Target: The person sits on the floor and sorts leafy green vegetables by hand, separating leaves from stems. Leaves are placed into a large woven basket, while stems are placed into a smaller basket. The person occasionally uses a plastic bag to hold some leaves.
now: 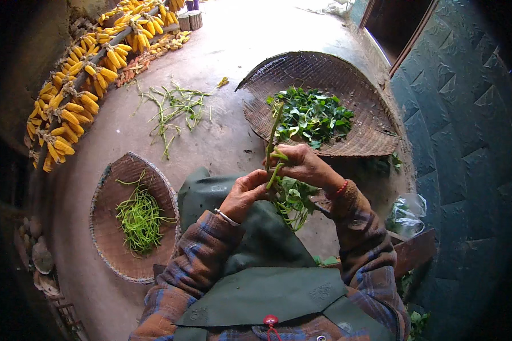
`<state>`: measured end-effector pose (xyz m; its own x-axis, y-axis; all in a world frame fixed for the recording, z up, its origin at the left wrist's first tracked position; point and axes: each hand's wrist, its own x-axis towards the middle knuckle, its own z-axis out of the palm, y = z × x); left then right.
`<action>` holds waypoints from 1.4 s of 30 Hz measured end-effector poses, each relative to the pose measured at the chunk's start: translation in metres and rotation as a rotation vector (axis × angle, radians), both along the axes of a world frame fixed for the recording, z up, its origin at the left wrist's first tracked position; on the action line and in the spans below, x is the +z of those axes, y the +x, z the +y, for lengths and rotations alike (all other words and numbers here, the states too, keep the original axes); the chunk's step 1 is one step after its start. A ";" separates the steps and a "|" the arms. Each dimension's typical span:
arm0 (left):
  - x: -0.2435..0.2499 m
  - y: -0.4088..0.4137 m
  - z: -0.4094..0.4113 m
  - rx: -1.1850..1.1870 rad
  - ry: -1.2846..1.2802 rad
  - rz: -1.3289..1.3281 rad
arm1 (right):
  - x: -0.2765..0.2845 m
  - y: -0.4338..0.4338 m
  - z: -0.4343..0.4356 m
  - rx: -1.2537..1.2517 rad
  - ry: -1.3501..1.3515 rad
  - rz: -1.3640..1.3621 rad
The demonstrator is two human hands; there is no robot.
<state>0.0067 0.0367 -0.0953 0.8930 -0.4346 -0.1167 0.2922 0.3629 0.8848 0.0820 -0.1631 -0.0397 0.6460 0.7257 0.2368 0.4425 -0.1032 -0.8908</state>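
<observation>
Both hands meet over my lap, above the dark green apron (273, 238). My left hand (249, 192) pinches the lower part of a leafy green vine stem (275, 123). Just above and to the right, my right hand (298, 164) grips the same stem, with short stalk pieces showing by its fingers. Leaves and thin tendrils (296, 198) hang below the hands. Ahead, a large woven bamboo scoop basket (371, 132) carries a heap of green leaves (315, 115). At my left, a smaller woven basket (106, 209) has a pile of thin green stalks (141, 219) in it.
Loose stripped stems (177, 104) lie on the concrete floor (222, 140). Bundled yellow corn cobs (68, 115) hang on a pole at the far left. A clear plastic bag (407, 213) sits at right near a wooden board (416, 253), before a green patterned wall (461, 170).
</observation>
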 end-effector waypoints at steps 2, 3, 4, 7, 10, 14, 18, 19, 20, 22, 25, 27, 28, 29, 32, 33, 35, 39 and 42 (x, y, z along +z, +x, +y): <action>0.001 0.001 -0.001 -0.004 -0.006 -0.023 | -0.001 0.000 0.000 0.008 0.027 0.075; 0.001 0.001 -0.001 -0.018 0.008 -0.032 | -0.002 0.001 0.001 0.015 0.045 0.112; 0.000 0.002 0.000 -0.032 0.023 -0.040 | -0.002 0.003 0.000 0.035 0.053 0.105; -0.009 0.001 0.005 -0.016 0.071 -0.006 | -0.003 0.020 -0.015 -0.062 -0.116 -0.057; -0.012 0.001 0.005 0.025 0.103 0.092 | -0.004 0.046 -0.031 -0.266 -0.574 -0.572; -0.013 -0.001 0.003 0.081 0.166 0.147 | -0.016 0.091 -0.050 -0.433 -0.909 -0.904; -0.018 -0.006 0.012 0.229 0.109 0.238 | -0.026 0.141 -0.107 -0.888 -0.938 -0.976; -0.019 -0.007 0.014 0.256 0.118 0.250 | -0.023 0.143 -0.109 -1.032 -0.901 -0.950; -0.022 -0.007 0.016 0.282 0.126 0.262 | -0.021 0.141 -0.112 -1.077 -0.893 -0.860; -0.027 -0.006 0.015 0.308 0.127 0.278 | -0.029 0.127 -0.105 -0.947 -0.691 -0.750; -0.031 -0.006 0.011 0.322 0.119 0.288 | -0.060 0.081 -0.059 -0.338 -0.334 -0.319; -0.033 -0.008 0.013 0.313 0.101 0.288 | -0.057 0.028 -0.013 -0.086 -0.314 0.085; -0.031 -0.008 0.011 0.311 0.084 0.265 | -0.066 0.008 0.000 -0.050 -0.302 0.135; -0.031 -0.007 0.011 0.316 0.091 0.233 | -0.073 -0.006 0.010 -0.008 -0.291 0.182; -0.034 -0.010 0.011 0.343 0.109 0.171 | -0.069 -0.026 0.022 -0.046 -0.281 0.227; -0.032 -0.010 0.009 0.353 0.107 0.163 | -0.067 -0.025 0.021 -0.038 -0.281 0.249; -0.027 -0.010 0.009 0.355 0.141 0.141 | -0.062 -0.022 0.015 -0.019 -0.280 0.294; -0.017 -0.010 0.008 0.242 0.241 0.131 | -0.058 -0.002 -0.003 -0.173 -0.561 -0.466; -0.020 -0.012 0.004 0.130 0.242 0.078 | -0.055 0.028 -0.018 -0.254 -0.581 -0.679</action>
